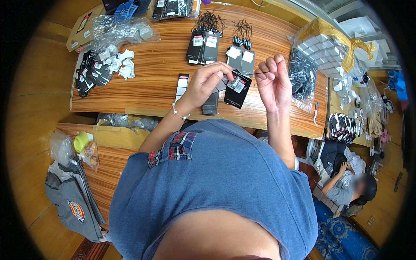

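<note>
My left hand [206,83] is closed at the top edge of a black hang tag [234,99], which bears a white sticker and hangs tilted over the table's near edge. From the tag's top a thin black string [256,73] stretches to my right hand [275,84], whose fingertips pinch it. Just under my left hand lies a dark grey tag stack [210,106], partly covered. Beside that wrist is a black strip with white labels [182,86]. Beyond my hands stand two groups of strung tags, the left group [203,47] and the right group [241,56].
At the table's left lie loose black tags [93,73] and crumpled white paper [126,65]. A bag of black strings [302,73] and small boxes in plastic [323,47] sit to the right. Scissors [316,113] rest near the right edge. Another person [346,188] sits at lower right.
</note>
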